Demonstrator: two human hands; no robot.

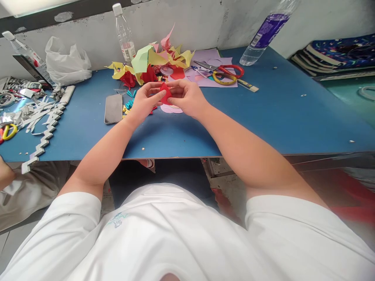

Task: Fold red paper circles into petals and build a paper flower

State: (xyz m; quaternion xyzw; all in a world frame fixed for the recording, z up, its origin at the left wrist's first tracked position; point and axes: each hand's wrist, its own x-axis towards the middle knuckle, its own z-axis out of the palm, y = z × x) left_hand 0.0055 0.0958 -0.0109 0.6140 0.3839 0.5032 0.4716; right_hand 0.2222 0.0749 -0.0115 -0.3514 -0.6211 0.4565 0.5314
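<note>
One broad blue tabletop (293, 117) bears a heap of folded yellow, red, green and pink paper shapes (158, 58); just before it, the left hand (146, 98) and right hand (190, 98), fingers curled close, together pinch a small, pointed red paper piece (165, 94) between them. Folding it seems the step in hand; the next move likely calls for aligned edges and a firm thumb press.
</note>
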